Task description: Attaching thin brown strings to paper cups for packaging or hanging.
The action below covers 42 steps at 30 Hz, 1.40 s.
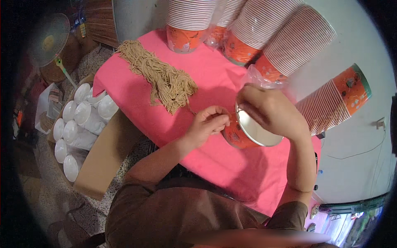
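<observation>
A tilted orange paper bucket [240,137] with a white inside and white rim sits on the pink cloth in front of me. My left hand [211,123] is closed in a pinch beside its left wall, on a thin tan cord [191,109]. Over the bucket's mouth, my right hand [275,110] bends down with its fingertips pinched at the left rim. A short piece of the cord seems to run between both sets of fingertips; its end is hidden. Beyond my left hand lies a long loose bundle of tan cords [163,78].
Tall stacks of nested orange buckets [188,39] line the table's far side, some in clear plastic. Another stack [353,89] leans at the right, with cords hanging over it. On the floor at left, a cardboard box [99,169] holds wrapped white cups [87,115], near a fan [49,41].
</observation>
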Each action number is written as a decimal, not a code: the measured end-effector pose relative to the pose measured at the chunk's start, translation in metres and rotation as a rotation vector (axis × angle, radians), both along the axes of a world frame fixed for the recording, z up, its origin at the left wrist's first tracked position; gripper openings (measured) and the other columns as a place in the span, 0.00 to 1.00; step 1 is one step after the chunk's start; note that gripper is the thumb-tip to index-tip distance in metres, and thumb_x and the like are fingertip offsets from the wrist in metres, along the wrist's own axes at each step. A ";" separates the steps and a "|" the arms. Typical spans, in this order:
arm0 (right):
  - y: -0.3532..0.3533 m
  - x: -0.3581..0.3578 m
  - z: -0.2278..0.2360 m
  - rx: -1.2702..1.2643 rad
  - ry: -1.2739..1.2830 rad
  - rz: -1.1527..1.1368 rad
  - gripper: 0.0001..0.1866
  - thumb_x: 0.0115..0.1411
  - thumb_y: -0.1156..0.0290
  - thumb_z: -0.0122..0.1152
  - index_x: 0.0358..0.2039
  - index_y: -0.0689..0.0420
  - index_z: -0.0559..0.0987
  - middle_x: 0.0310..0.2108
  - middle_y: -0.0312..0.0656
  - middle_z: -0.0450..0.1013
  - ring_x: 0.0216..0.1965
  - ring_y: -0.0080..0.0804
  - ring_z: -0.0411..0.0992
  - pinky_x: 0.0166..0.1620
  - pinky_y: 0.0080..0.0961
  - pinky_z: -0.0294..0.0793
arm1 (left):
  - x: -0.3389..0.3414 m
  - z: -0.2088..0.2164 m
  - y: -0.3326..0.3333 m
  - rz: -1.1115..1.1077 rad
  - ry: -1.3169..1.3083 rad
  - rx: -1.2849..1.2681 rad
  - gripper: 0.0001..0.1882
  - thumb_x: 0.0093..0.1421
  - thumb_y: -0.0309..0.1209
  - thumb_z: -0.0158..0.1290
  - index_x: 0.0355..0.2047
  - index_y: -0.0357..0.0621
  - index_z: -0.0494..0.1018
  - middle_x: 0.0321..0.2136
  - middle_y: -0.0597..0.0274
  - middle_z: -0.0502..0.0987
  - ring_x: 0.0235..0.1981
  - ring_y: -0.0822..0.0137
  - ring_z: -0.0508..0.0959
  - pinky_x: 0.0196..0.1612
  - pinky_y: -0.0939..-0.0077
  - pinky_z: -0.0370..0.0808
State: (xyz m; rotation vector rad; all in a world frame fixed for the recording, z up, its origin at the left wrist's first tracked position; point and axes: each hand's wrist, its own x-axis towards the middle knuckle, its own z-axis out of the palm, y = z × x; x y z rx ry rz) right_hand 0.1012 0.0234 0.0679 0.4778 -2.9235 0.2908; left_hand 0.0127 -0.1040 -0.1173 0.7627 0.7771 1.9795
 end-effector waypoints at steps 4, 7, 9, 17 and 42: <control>-0.011 -0.021 -0.011 0.029 -0.089 0.100 0.07 0.56 0.72 0.56 0.33 0.61 0.72 0.27 0.45 0.68 0.30 0.47 0.71 0.33 0.37 0.69 | 0.000 0.000 -0.001 -0.062 -0.208 0.055 0.04 0.63 0.30 0.50 0.36 0.45 0.70 0.23 0.72 0.69 0.18 0.82 0.62 0.19 0.86 0.55; 0.001 -0.034 -0.025 0.065 -0.084 0.077 0.07 0.56 0.72 0.58 0.31 0.62 0.73 0.28 0.45 0.69 0.30 0.46 0.71 0.34 0.37 0.69 | 0.000 0.006 -0.002 -0.117 -0.235 0.091 0.03 0.63 0.31 0.48 0.33 0.46 0.69 0.21 0.72 0.66 0.18 0.81 0.61 0.19 0.86 0.55; 0.003 -0.032 -0.025 0.054 -0.093 0.048 0.07 0.55 0.71 0.58 0.30 0.62 0.73 0.28 0.45 0.70 0.30 0.45 0.71 0.34 0.37 0.69 | 0.001 0.012 -0.003 -0.128 -0.264 0.091 0.03 0.63 0.30 0.47 0.32 0.47 0.68 0.21 0.72 0.65 0.19 0.80 0.61 0.20 0.86 0.56; 0.008 -0.030 -0.027 -0.082 -0.111 0.031 0.08 0.54 0.71 0.61 0.28 0.63 0.74 0.26 0.45 0.71 0.26 0.44 0.71 0.30 0.35 0.69 | 0.007 0.010 0.002 -0.066 -0.375 0.069 0.02 0.62 0.28 0.51 0.32 0.49 0.70 0.19 0.74 0.63 0.18 0.82 0.61 0.20 0.87 0.56; 0.010 -0.004 -0.035 -0.272 -0.089 -0.119 0.07 0.50 0.75 0.63 0.31 0.61 0.76 0.27 0.42 0.71 0.30 0.35 0.71 0.34 0.28 0.69 | 0.004 0.011 0.005 0.184 -0.168 0.101 0.01 0.60 0.25 0.49 0.32 0.43 0.69 0.18 0.73 0.64 0.17 0.81 0.62 0.19 0.86 0.59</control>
